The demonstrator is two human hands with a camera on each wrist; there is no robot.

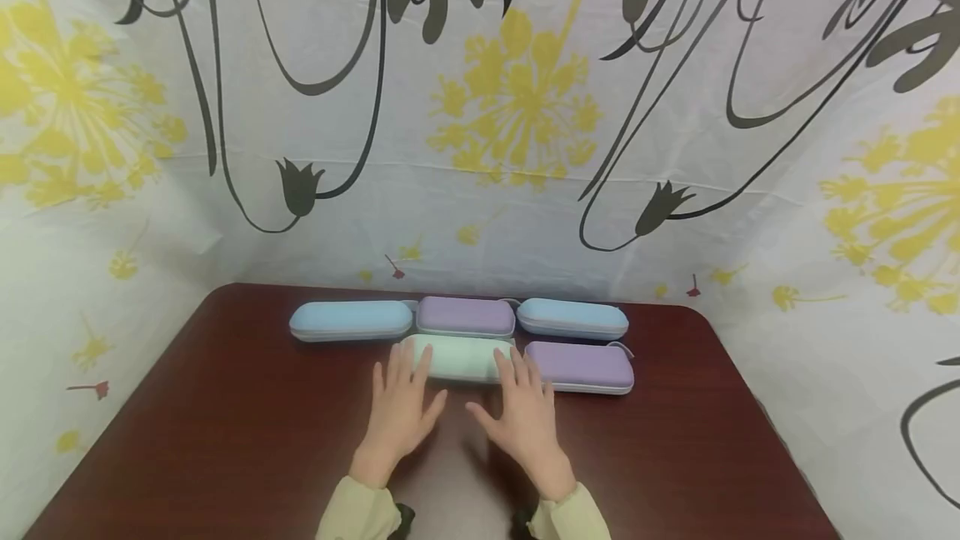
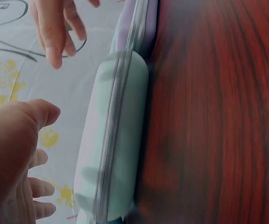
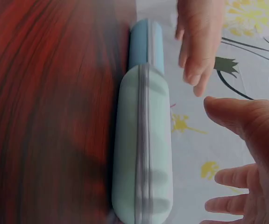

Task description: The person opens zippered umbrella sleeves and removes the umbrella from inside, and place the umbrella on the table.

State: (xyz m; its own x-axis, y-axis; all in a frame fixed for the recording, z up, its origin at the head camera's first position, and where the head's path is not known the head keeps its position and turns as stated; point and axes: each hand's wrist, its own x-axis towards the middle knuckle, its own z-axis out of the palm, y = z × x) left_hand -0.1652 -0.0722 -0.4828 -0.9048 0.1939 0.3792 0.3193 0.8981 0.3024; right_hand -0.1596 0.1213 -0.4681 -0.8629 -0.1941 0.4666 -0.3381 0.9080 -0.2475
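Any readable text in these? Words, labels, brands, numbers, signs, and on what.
None readable in any view.
Mint-green oblong zippered case: no text on visible faces.
Left light-blue oblong case, right light-blue oblong case: none visible.
Rear purple oblong case, front purple oblong case: none visible.
White floral-print sheet: plant motifs only.

Mint-green case [image 1: 461, 358]: elongated, smooth and pale, with rounded ends and edges; closed, with a grey zip [image 3: 144, 140] running lengthwise along the near side. Lying flat on the dark red-brown tabletop [image 1: 247, 407], long axis roughly parallel to the far edge. Placed in the nearer row, directly in front of a purple case [image 1: 465, 317] and just left of a second purple case [image 1: 581, 367].
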